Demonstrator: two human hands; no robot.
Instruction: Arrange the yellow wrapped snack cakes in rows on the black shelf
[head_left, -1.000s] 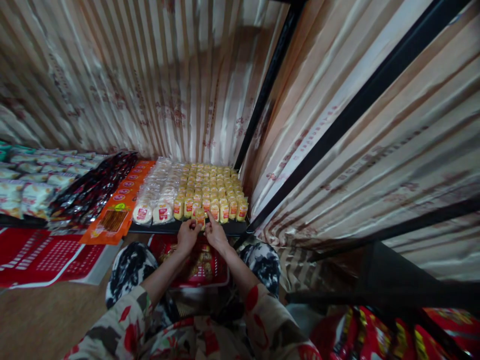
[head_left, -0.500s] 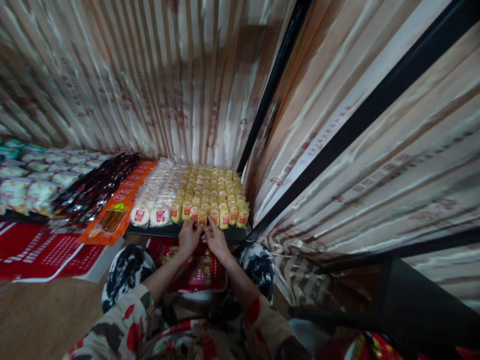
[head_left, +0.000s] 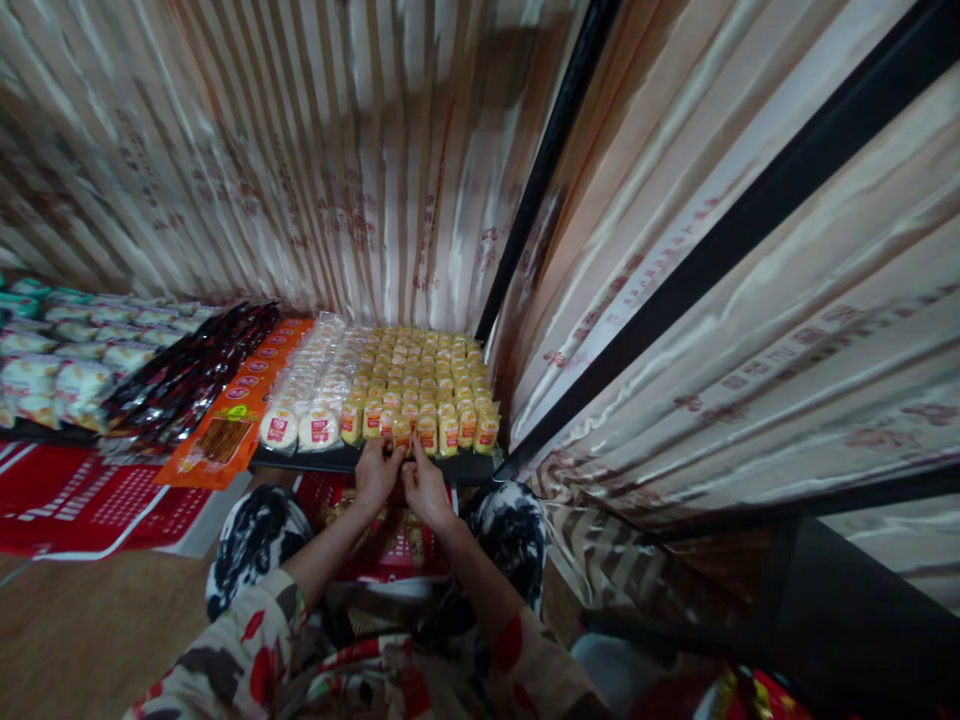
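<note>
Rows of small yellow snack packets [head_left: 442, 385] with red labels stand on a low black shelf [head_left: 322, 460]. At their front edge, my left hand [head_left: 377, 474] pinches one yellow snack packet [head_left: 402, 430] between thumb and fingers. My right hand [head_left: 426, 488] meets the same packet from the other side, its index finger stretched up along it and the other fingers curled. The fingertips partly cover the packet's lower end. Below my wrists, a red basket [head_left: 427, 562] between my knees holds more packets, half hidden by my forearms.
Left of the yellow rows lie clear-wrapped white round packets [head_left: 319, 428], an orange snack bag [head_left: 219, 440], dark shiny packets [head_left: 191, 375] and white packets [head_left: 79, 390]. A red printed sheet [head_left: 105, 510] hangs below. Pleated curtain [head_left: 360, 180] and black poles [head_left: 551, 170] close off the back and right.
Both hands have shifted slightly left with the yellow packet at the front row. The right hand's fingers sit a little lower beside it. The view has moved slightly.
</note>
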